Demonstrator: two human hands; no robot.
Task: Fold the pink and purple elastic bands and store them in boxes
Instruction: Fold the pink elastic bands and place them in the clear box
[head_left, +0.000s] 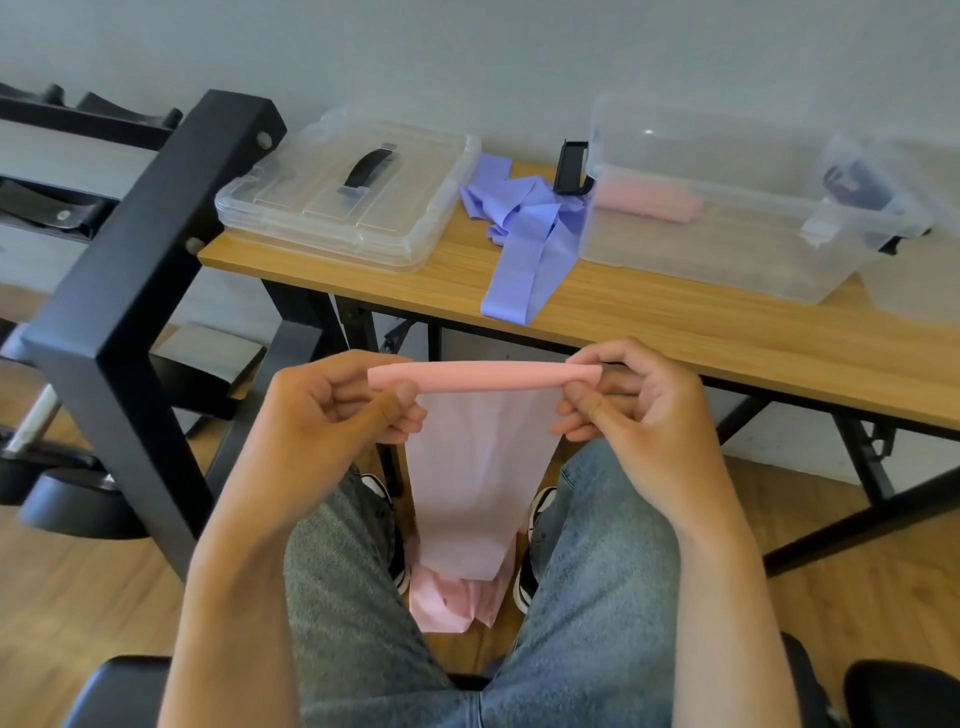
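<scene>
1. Jeans-clad knees sit lowest in frame; pink band (475, 467) hangs between them, tail bunched on floor.
2. L hand (332, 410) & R hand (628, 400) each pinch one end of rolled top edge.
3. Roll axis runs left-right; loose length drops straight down from grip.
4. Open box (727, 234) lies ahead-right on table (675, 322), nearer R hand; purple band (524, 228) beside it.

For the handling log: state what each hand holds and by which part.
Both hold the pink elastic band by its rolled top edge: the left hand pinches the roll's left end, the right hand its right end. The rest hangs down to the floor.
</scene>
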